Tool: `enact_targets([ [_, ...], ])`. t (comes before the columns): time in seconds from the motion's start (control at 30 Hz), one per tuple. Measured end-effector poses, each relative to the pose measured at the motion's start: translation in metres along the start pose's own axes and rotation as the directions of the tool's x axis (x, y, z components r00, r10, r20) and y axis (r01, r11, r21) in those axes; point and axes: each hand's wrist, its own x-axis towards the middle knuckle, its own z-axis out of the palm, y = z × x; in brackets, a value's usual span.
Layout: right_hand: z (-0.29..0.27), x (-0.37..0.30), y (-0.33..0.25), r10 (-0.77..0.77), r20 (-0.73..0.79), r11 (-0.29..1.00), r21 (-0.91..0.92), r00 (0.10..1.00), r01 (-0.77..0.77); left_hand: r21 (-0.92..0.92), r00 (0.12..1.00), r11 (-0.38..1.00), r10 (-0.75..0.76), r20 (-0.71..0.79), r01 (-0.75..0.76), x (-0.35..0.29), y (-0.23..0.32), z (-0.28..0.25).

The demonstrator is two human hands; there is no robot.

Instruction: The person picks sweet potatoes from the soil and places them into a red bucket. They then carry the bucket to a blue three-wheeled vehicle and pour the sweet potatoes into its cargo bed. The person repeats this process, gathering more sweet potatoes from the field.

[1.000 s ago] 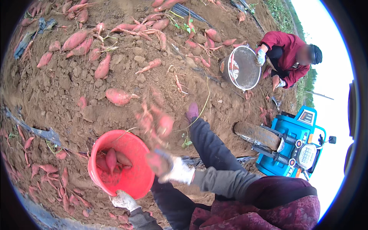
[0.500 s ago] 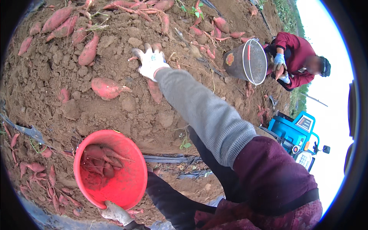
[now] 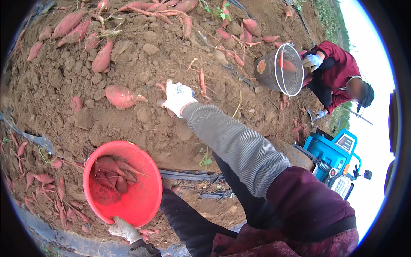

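Observation:
My right hand, in a white glove and a grey striped sleeve, is down at the soil with its fingers curled over a sweet potato. The hand covers most of that root. A small reddish root tip pokes from the dirt beside the fingers, and a thin sweet potato lies to the right. My left hand, also gloved, grips the near rim of a red bucket. Several soil-dusted sweet potatoes rest inside, tilted toward me. A plump sweet potato lies left of my right hand.
A co-worker crouches at the right by a metal bucket with a wire handle. A blue machine stands below them. More sweet potatoes lie at the upper left and lower left. Black plastic film runs past my legs.
My right hand has drawn back toward me, from spread fingers on soil to over the sweet potato that lay under its wrist. The co-worker's hands have parted; a sweet potato now shows in the metal bucket.

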Motion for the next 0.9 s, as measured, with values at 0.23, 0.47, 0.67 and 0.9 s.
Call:
enact_targets([
  [0.23, 0.031, -0.052, -0.019, 0.129, -0.040, 0.265, 0.964, 0.991, 0.004, -0.019, 0.995, 0.995, 0.096, 0.029, -0.095, -0.007, 0.001, -0.001],
  [0.47, 0.078, -0.113, -0.145, -0.542, -0.131, 0.773, 0.310, 0.830, 0.554, -0.014, 0.996, 0.999, -0.040, 0.081, 0.041, -0.006, 0.006, -0.005],
  [0.67, 0.082, 0.073, -0.155, -0.397, -0.204, 0.875, -0.379, 0.895, 0.302, -0.099, 0.999, 0.995, 0.028, 0.025, -0.025, -0.010, -0.011, -0.001],
  [0.9, 0.030, 0.061, -0.147, -0.261, -0.025, 0.956, 0.129, 0.965, 0.262, 0.079, 0.998, 0.996, -0.038, 0.043, 0.034, -0.007, -0.009, 0.002],
])
